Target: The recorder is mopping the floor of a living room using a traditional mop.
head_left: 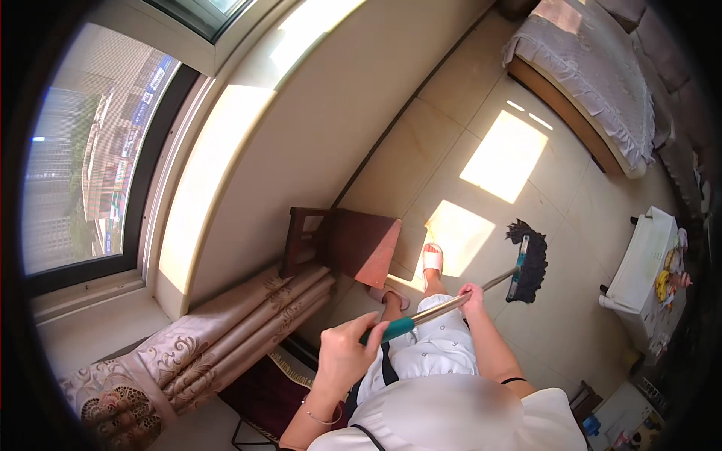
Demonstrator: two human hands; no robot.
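A flat mop point(535, 264) with a dark grey fringed head rests on the tiled floor, ahead and to the right of my feet. Its silver pole point(437, 310) slants back toward me and ends in a green grip. My left hand point(347, 351), with a thin bracelet at the wrist, is closed round the upper end of that grip. Further down, my right hand point(471, 299) has its fingers wrapped round the metal pole. My feet, in pale slippers point(432, 260), stand just left of the pole.
A dark red wooden chair point(359, 242) stands close by my left foot, against the wall. Gathered curtains point(203, 353) hang beside the window point(90, 158). At the right is a white cart point(645, 263) with items on top. A cloth-covered table point(579, 83) stands at the far right.
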